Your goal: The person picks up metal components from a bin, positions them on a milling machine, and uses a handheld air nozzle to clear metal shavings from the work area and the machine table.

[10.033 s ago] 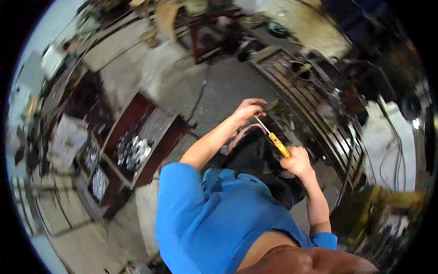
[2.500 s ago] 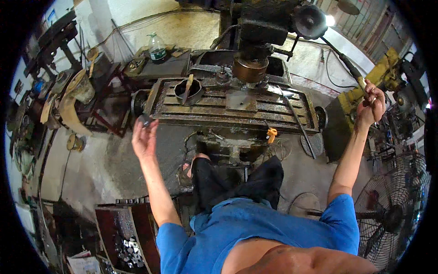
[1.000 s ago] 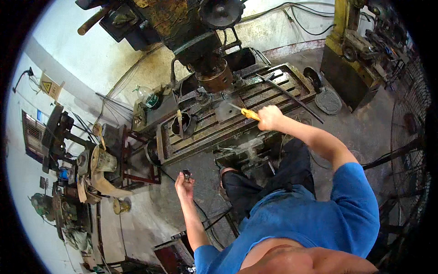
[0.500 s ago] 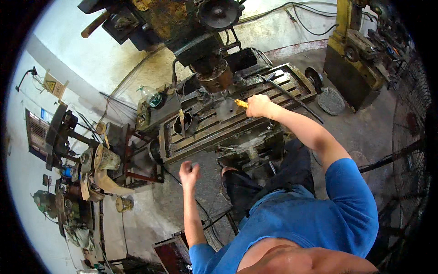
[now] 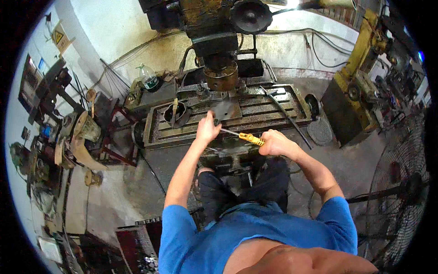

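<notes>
My right hand is closed around the yellow handle of a screwdriver, held over the front edge of the milling machine table. Its thin metal shaft points left to my left hand. The fingers of that hand are closed at the shaft's end, with a small dark thing showing between them that I cannot make out. Just beyond my left hand, a flat grey metal plate with a dark hole lies on the slotted table, under the round spindle head.
A dark metal pot with a brush-like handle stands on the table's left. A long bar slants over its right end. A green plastic bottle stands behind at left. A fan cage is at far right.
My right hand has drawn the screwdriver back from the plate toward me. My left hand has come up and forward to meet the shaft. The view has turned and shifted.
</notes>
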The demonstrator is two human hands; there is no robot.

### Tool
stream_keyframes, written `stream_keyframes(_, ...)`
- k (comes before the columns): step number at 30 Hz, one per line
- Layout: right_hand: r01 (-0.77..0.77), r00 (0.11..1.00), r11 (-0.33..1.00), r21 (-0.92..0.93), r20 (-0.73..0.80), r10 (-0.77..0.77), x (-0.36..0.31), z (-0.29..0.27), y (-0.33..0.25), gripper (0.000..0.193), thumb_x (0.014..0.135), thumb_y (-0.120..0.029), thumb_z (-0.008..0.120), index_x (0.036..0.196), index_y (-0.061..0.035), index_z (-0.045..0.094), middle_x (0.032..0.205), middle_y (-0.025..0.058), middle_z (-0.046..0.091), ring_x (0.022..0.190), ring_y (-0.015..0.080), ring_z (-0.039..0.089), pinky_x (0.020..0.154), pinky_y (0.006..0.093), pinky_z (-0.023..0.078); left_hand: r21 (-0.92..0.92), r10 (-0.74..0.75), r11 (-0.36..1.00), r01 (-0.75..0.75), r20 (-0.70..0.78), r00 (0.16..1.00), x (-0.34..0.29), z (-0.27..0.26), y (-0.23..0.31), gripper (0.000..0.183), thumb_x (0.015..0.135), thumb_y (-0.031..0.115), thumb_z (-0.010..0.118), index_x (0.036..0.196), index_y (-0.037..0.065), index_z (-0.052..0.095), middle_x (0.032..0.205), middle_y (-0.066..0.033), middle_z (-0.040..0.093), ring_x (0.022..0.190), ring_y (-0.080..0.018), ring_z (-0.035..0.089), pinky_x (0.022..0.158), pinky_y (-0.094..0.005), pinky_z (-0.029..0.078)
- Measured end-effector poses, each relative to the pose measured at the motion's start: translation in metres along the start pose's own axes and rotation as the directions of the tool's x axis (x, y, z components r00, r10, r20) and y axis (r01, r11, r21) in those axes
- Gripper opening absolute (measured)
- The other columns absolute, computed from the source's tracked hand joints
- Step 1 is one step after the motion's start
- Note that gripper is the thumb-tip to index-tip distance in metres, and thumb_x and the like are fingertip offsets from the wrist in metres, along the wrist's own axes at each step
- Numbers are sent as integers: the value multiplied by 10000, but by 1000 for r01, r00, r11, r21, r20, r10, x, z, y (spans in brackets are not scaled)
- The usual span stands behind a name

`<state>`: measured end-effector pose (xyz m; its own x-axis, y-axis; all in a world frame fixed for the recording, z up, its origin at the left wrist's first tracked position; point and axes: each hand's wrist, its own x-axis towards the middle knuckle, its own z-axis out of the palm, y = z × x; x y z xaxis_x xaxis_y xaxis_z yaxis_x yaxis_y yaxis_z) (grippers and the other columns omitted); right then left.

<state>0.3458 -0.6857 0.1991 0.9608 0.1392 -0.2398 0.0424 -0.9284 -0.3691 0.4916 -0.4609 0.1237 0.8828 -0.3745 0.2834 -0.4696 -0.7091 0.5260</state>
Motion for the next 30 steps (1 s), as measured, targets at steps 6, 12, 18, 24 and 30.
stream_keyframes(6,4,991,1000,26,-132,0,11,-18,25,289,577,-213,562,728,28,611,747,238,598,722,366,595,680,391,480,13,-25,1000,27,-87,996,63,15,4,418,641,257,643,922,4,466,800,-213,601,778,-390,579,683,-456,462)
stream_keyframes(12,467,868,672,575,-441,-227,26,-39,53,367,589,-106,498,922,-21,628,657,23,571,602,79,474,557,257,393,262,85,961,-89,26,996,74,29,-10,344,691,313,649,881,50,534,786,-164,613,774,-337,594,667,-443,471)
stream_keyframes(18,302,913,759,577,-403,-57,58,54,93,300,569,-123,541,826,3,630,567,99,494,552,88,449,530,265,392,233,105,966,-114,51,993,67,23,-10,275,699,233,629,902,55,578,830,-172,613,810,-348,581,708,-442,461)
stream_keyframes(24,-76,894,899,431,-370,254,68,104,103,305,585,-190,603,836,-26,654,730,221,596,724,356,604,663,376,476,242,82,966,-87,30,996,90,41,-15,244,727,174,605,942,59,595,833,-176,611,808,-344,581,718,-434,463)
stream_keyframes(30,-85,910,863,499,-315,271,31,71,101,323,609,-147,579,894,-12,650,810,156,650,780,245,646,728,298,492,226,180,961,-160,-70,981,102,59,-14,207,739,156,585,924,61,586,767,-185,611,762,-343,596,670,-439,477)
